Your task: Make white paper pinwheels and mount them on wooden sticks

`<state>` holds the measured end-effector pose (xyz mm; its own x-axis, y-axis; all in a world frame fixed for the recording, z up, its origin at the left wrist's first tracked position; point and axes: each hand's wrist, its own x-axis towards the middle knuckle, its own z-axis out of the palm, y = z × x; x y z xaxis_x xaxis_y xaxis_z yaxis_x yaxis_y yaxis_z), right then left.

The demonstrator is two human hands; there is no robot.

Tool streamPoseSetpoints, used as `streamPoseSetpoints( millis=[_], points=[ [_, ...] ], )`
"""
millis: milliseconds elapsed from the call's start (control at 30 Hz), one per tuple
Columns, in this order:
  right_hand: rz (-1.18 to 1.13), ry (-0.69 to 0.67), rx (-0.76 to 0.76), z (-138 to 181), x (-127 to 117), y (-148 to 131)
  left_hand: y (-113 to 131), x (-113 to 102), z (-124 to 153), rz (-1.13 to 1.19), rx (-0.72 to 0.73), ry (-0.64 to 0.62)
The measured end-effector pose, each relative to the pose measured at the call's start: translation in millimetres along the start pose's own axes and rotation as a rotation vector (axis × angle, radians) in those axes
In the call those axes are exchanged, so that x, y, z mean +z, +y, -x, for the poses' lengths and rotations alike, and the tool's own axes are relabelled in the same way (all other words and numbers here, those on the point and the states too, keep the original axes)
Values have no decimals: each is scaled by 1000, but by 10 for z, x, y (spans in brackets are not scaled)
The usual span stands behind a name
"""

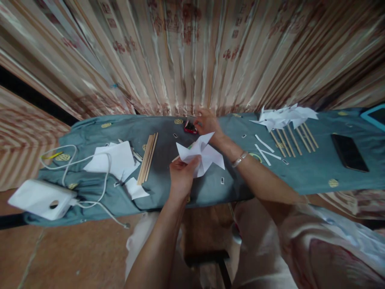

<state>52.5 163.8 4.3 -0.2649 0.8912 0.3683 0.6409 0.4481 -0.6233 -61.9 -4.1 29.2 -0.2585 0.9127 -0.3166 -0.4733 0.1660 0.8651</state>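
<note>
We pinch pinwheel point(207, 155) in left hand point(182, 173) above table point(165, 140); our right hand point(208, 123) curls at red box point(190, 128), whether pinching anything we cannot tell.

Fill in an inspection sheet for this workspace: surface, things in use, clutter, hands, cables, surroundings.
Surface: gray-green cloth, wrinkled, with yellow patterns.
Things in use: white paper pinwheel; small red box beyond it; wooden sticks to its left; more pinwheels at far right, sticks showing below them.
Clutter: paper pieces on the left; paper strips and dark phone on the right.
Hands: left hand grips the pinwheel; right hand has its fingers at the red box, any hold unclear.
Cables: white cable loops near a white device and partly crosses the paper pieces.
Surroundings: patterned curtain behind; brownish floor below.
</note>
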Motion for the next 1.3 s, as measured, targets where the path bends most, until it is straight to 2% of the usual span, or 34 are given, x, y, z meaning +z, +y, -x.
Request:
streamPoseSetpoints(
  millis=[200, 400, 633, 833, 1000, 1300],
  points=[
    [97, -103, -67, -268, 137, 67, 8, 21, 4, -7, -21, 3],
    [240, -190, -100, -288, 174, 24, -1, 57, 15, 31, -35, 2],
    [520, -333, -154, -287, 162, -56, 18, 101, 39, 63, -46, 10],
    [697, -353, -200, -295, 223, 0, 16, 100, 42, 53, -43, 9],
    [711, -331, -208, -264, 233, -1, 25, 102, 43, 55, -42, 5],
    [678, -375, -208, -225, 182, -123, 4, 102, 40, 62, -35, -3]
  ],
)
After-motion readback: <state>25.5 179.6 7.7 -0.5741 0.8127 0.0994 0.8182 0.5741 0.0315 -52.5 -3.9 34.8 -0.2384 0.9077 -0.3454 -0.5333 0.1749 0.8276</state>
